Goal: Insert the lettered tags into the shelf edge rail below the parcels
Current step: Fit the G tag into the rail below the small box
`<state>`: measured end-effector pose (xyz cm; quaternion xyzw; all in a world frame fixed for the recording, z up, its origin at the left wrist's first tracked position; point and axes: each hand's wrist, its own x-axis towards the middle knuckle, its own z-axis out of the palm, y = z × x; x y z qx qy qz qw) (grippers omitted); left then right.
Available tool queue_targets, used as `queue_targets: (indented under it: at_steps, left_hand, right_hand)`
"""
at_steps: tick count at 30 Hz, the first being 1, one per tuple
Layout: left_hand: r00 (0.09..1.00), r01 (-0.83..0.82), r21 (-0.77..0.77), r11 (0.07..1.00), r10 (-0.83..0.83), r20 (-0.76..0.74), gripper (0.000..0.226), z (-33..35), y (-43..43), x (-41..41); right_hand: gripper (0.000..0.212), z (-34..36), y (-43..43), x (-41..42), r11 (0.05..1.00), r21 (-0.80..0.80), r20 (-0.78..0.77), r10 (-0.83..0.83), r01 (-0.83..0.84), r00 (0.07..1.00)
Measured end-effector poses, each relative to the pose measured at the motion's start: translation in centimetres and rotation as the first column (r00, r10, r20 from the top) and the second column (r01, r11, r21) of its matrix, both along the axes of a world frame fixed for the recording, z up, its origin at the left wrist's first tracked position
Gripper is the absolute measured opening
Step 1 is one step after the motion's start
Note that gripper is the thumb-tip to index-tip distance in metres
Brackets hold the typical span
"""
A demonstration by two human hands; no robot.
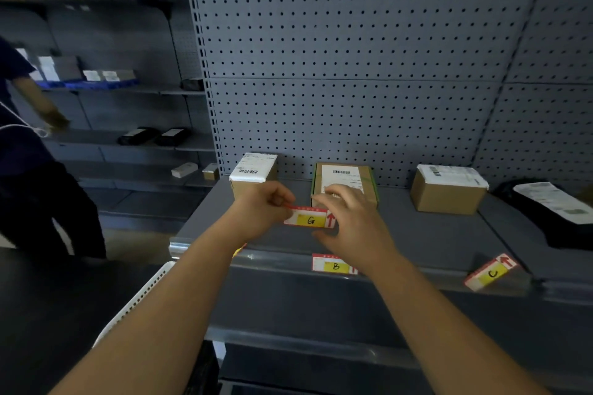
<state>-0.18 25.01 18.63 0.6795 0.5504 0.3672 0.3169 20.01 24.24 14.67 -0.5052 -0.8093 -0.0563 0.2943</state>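
Left hand [263, 205] pinches the G tag [309, 220] at its left end, right hand [353, 221] pinches its right; the long axis lies left-right, red arrow pointing up

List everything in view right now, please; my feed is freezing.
G tag: one, red-white with yellow patch, above the shelf.
B tag: one, same colours, in the edge rail.
C tag: one, same colours, tilted at the rail.
Boxed parcels: three, brown card, along the pegboard.
Bagged parcel: one, black, far right.
Basket: one, white, lower left.
Other person: one, dark clothes, left aisle.
Left hand: pinches G tag's left end.
Right hand: fingers hold its right end.
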Motion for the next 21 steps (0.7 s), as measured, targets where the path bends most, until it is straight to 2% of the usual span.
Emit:
queue_targets:
  at_steps: [5,8,13,15,21]
  left_hand:
    - [0.998,0.033,-0.009,0.999,-0.033,0.052,0.018,0.8,-4.5,0.7]
    - [0.997,0.058,0.019,0.998,-0.059,0.047,0.020,0.8,-7.7,1.0]
    - [0.983,0.107,0.182,0.977,-0.076,-0.169,0.039,-1.3,-13.8,1.2]
    - [0.974,0.143,0.251,0.957,-0.091,-0.208,0.047,-2.3,-15.8,1.3]
    - [0.947,0.226,0.390,0.893,-0.108,-0.301,0.047,-3.2,-20.6,2.7]
  right_hand:
    - [0.043,0.6,-4.1,0.8,0.999,0.046,0.040,-0.025,0.023,0.999]
    - [0.046,1.0,-7.3,1.3,0.999,0.029,0.063,-0.042,0.040,0.997]
    - [0.042,1.6,-13.6,1.8,0.996,-0.086,0.065,-0.022,0.027,0.998]
    - [0.041,1.5,-15.9,1.9,0.992,-0.126,0.069,-0.013,0.022,0.998]
    - [0.046,1.6,-21.6,3.8,0.983,-0.185,0.044,-0.014,0.022,0.999]
